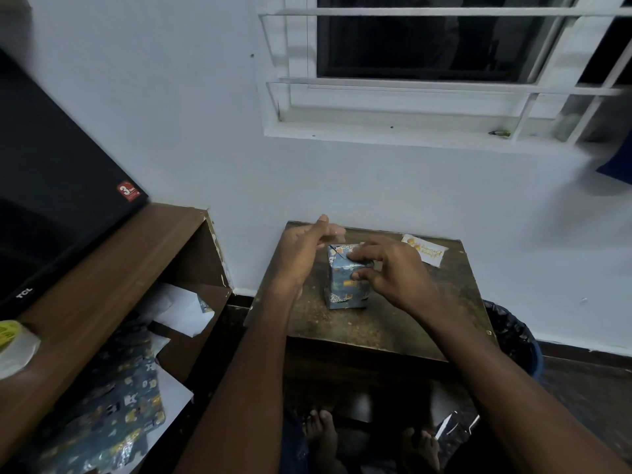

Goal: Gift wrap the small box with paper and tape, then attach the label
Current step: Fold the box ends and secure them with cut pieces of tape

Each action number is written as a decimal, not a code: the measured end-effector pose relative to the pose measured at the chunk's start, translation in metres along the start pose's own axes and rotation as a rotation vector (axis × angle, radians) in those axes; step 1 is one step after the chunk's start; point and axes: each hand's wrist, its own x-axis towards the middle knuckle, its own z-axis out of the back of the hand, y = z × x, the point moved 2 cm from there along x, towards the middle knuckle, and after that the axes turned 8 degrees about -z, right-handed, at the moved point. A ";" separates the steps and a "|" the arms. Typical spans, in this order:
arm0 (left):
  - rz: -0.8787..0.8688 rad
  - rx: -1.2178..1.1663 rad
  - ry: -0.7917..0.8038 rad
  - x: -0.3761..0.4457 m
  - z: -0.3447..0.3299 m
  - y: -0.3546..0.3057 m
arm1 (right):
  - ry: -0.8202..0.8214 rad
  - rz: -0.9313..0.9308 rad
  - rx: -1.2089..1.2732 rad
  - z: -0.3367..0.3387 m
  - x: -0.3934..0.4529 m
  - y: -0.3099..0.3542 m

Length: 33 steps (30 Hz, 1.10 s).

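A small box [343,285] wrapped in blue patterned paper stands upright on a worn brown table [376,323]. My right hand [390,268] grips the box, with curled fingers on its top edge and the thumb on its front face. My left hand [301,251] hovers just left of the box top, thumb raised and fingers reaching toward the top; its fingertips are blurred. A pale label card [424,253] with yellow print lies on the table's far right corner.
A tape roll [13,347] sits on the wooden shelf unit [113,268] at the left, beside a black TV [51,200]. Leftover wrapping paper [113,405] lies in the shelf below. A lined bin [513,336] stands right of the table. Bare feet show underneath.
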 end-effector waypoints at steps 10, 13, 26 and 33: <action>0.107 0.091 -0.029 -0.002 0.000 0.013 | 0.010 -0.041 0.043 -0.004 0.001 0.000; 0.102 0.105 -0.034 -0.002 -0.001 0.014 | 0.002 -0.054 0.040 -0.004 0.002 -0.002; 0.123 0.099 -0.055 0.000 -0.009 0.021 | 0.007 -0.038 0.027 -0.007 0.003 -0.006; 0.090 0.179 -0.045 0.006 -0.007 0.031 | 0.007 -0.007 0.035 -0.004 0.001 -0.005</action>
